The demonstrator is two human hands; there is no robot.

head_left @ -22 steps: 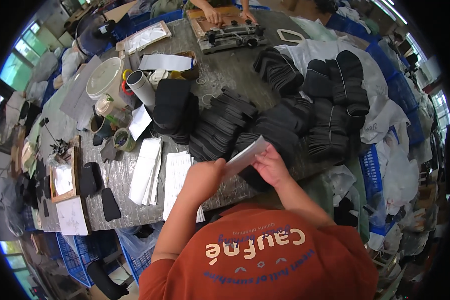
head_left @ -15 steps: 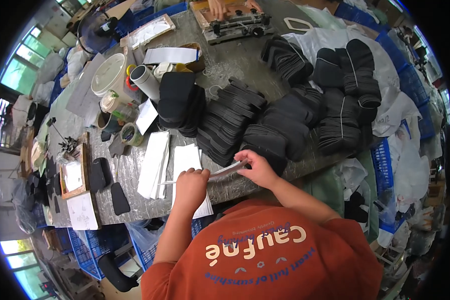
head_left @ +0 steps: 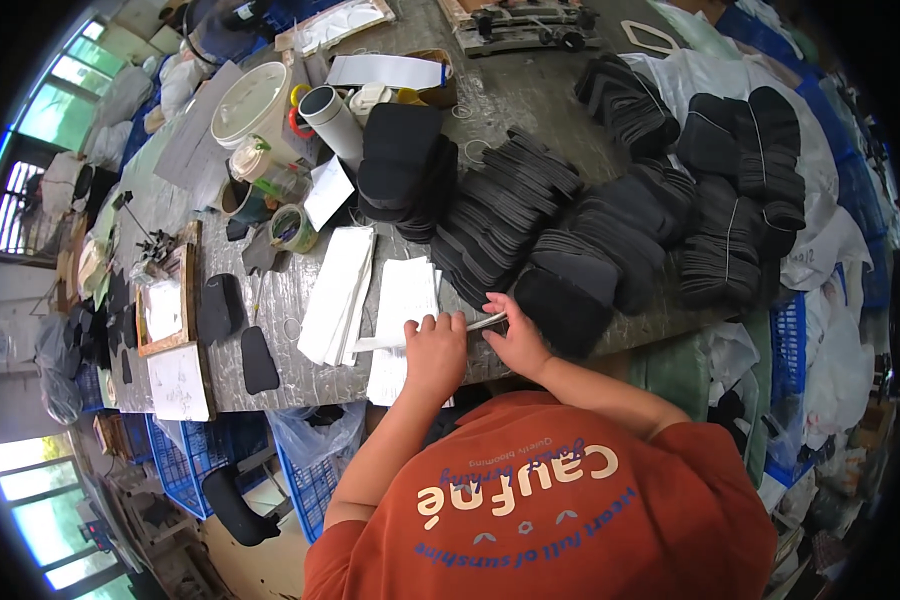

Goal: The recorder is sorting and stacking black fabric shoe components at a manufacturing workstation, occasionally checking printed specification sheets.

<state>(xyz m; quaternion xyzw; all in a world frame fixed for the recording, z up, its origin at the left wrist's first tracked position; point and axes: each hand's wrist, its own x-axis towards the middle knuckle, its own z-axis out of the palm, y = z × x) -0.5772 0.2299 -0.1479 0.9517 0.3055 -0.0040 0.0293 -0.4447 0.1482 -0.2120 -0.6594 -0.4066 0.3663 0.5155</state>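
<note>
My left hand is closed over a thin bundle of white paper strips, whose one end sticks out to its left. My right hand grips the other end of the bundle between thumb and fingers. The bundle is seen nearly edge-on, low over the table's near edge. Just beyond and beneath it lies a pile of white paper sheets. Left of that pile is another fanned pile of white strips. A stack of black pads stands right beside my right hand.
Several more stacks of black pads fill the table's right half, some tied with string. At the left stand a white bucket, a white cylinder and a glue-stained jar. Blue crates sit below the near edge.
My hands have tipped the bundle flatter and moved closer together. The whole scene has shifted right and up in the view, and another person's hands at the far edge have gone out of sight.
</note>
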